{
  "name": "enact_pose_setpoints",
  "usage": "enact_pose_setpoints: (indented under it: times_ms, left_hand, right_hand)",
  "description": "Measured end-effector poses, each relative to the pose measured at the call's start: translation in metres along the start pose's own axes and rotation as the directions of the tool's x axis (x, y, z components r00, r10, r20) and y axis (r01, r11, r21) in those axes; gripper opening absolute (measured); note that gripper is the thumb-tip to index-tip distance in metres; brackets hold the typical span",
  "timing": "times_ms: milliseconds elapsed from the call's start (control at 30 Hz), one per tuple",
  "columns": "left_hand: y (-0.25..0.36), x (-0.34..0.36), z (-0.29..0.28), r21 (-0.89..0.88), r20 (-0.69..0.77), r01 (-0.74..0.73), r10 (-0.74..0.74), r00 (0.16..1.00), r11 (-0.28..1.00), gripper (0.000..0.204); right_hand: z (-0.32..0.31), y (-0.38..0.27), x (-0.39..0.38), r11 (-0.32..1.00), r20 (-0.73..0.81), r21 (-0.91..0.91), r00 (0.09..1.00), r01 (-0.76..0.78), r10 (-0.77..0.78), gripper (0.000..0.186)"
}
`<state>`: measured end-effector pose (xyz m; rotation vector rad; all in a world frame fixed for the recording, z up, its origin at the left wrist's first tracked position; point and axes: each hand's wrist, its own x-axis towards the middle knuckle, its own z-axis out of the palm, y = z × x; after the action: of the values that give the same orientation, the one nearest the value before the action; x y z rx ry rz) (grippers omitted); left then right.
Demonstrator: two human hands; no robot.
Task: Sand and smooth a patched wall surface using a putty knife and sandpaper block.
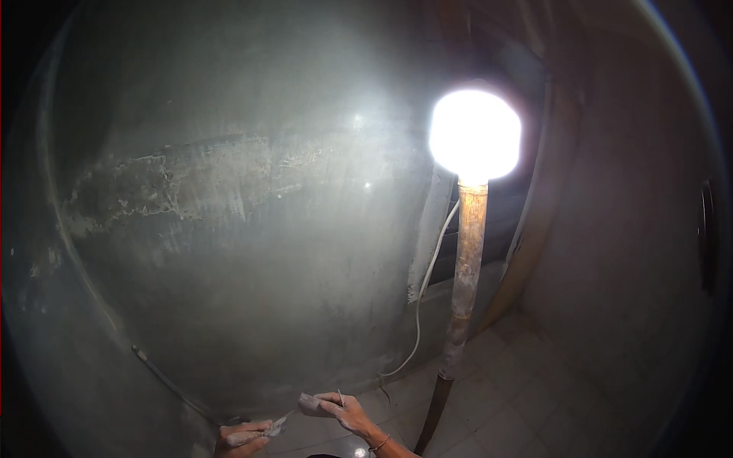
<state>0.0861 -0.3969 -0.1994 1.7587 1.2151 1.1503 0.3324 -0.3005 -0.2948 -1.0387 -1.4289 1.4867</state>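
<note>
Left hand (243, 440): fingers curled round a slim pale-smeared tool (278, 425), its narrow tip pointing up and to the right. Right hand (351, 414): thumb and fingers closed on a flat grey piece (311, 404), held by its right side; a thin pale part shows beside the fingers, and whether it belongs to the same piece cannot be told. Both held items are at the lower edge of the view, in front of the wall (252, 305) and above the tiled floor (489, 404). The tool's tip lies near the flat piece; a gap appears between them, though depth is uncertain.

Lighting: a bright lamp (475, 133) tops a pole (469, 259) to the right, with a white cable (435, 267) beside it. A rough patch (175, 187) shows on the wall.

Assessment: the step in hand appears to be working the two tools against each other. Good practice, in this judgement, is to keep the flat piece steady, lay the tip at a low angle along its edge, draw with light even pressure, and keep fingers behind the edge.
</note>
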Motion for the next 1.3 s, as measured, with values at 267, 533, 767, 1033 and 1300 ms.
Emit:
enact_pose_setpoints:
  times_ms: [267,533,767,1033,1300]
  left_hand:
    - [-0.004,0.009,0.011,-0.216,-0.1,-0.091,0.071,0.992,0.972,0.019]
    - [-0.032,0.005,0.016,-0.348,-0.163,-0.032,-0.027,0.986,0.937,0.019]
    - [-0.047,-0.003,0.024,-0.472,-0.215,-0.039,-0.072,0.974,0.881,0.021]
    - [-0.038,-0.011,0.022,-0.493,-0.26,-0.013,-0.133,0.956,0.87,0.021]
    - [-0.042,-0.01,0.021,-0.496,-0.257,-0.041,-0.101,0.961,0.867,0.024]
  right_hand:
    - [-0.001,-0.001,-0.005,0.991,-0.034,0.127,0.999,0.034,-0.03,0.027]
    - [0.003,-0.009,-0.014,0.991,-0.064,0.127,0.997,0.045,-0.037,0.027]
    - [-0.009,0.005,-0.023,0.978,-0.126,0.202,0.992,0.044,-0.018,0.026]
    - [-0.015,0.013,-0.024,0.975,-0.182,0.214,0.983,0.069,-0.029,0.026]
    - [-0.001,0.008,-0.021,0.974,-0.151,0.214,0.988,0.07,-0.038,0.026]
